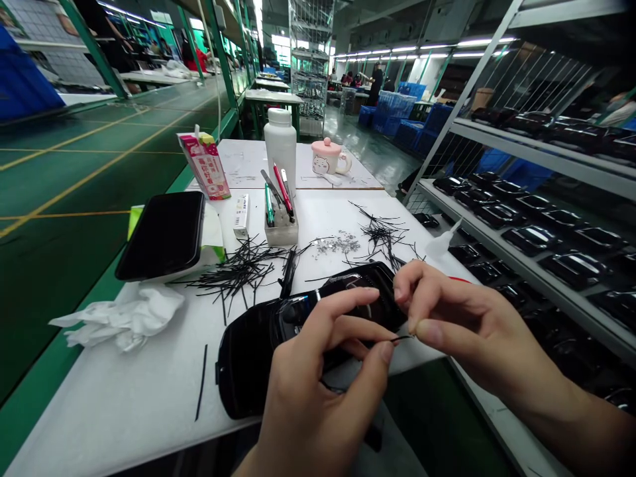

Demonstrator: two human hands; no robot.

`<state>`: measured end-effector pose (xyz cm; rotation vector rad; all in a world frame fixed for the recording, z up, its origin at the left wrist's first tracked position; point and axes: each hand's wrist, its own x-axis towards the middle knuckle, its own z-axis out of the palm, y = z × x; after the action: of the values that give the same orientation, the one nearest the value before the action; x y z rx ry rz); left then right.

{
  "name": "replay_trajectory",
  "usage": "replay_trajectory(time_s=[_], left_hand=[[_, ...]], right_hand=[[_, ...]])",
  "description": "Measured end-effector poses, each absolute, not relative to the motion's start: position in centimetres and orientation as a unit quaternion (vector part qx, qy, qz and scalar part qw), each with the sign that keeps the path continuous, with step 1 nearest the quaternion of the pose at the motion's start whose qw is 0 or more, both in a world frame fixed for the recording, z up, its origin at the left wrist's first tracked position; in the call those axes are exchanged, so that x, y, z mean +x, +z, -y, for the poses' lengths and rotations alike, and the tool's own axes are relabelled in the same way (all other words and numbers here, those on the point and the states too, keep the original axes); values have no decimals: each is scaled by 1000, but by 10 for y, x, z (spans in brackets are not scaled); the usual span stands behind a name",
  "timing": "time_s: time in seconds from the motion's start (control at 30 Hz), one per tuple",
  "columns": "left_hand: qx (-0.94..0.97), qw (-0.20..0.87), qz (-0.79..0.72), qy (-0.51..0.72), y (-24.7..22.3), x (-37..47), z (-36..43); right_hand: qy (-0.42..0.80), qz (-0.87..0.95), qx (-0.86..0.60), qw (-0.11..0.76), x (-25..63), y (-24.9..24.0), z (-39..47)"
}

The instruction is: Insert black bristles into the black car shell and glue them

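Head view. Pinches one end of a thin, slightly curved black strip (402, 338) between thumb and index finger of the left hand (318, 384); other fingers bent, apart from the strip. Clamps the opposite end in the fingertips of the right hand (462, 318); exact contact too small to tell. Holds strip in the gap between both hands, above the near side of a white worktable (154, 397).

Behind and partly under the hands, on the table: a glossy black plastic casing (246, 358), partly hidden by the left hand. Beyond it: a loose left-hand pile of thin black strips (238, 270), a second pile of black strips (382, 232) to the right, and small clear scraps (338, 244) between the two. At table left: a black rectangular phone (161, 232) and, nearer, a crumpled white tissue (132, 318). Farther back: a grey box-shaped tool holder (281, 234) with pens and tweezers upright or leaning inside, just before a white capped bottle (281, 142). Right of bottle: a pink-lidded white mug (325, 159).
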<state>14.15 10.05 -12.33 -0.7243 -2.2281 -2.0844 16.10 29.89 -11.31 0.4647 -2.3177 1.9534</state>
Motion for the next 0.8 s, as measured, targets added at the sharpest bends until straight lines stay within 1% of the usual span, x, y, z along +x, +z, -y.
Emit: replay_trajectory(time_s=[0.17,0.33,0.4,0.7,0.8], left_hand=[[-232,5,711,-664,-122,141,-101],[-237,18,711,-661,-122,141,-102],[-234,16,712,-662,-122,142,-101],[-269,35,709,-650,-125,140,-101],[-291,53,713,-636,-126,137,-100]], right_hand=[[640,754,145,28,159,-114,-297],[634,760,143,-26,156,-112,-298],[617,773,144,-11,157,-111,-299],[482,839,227,111,168,-109,-298],[464,844,241,121,172,-110,-296]])
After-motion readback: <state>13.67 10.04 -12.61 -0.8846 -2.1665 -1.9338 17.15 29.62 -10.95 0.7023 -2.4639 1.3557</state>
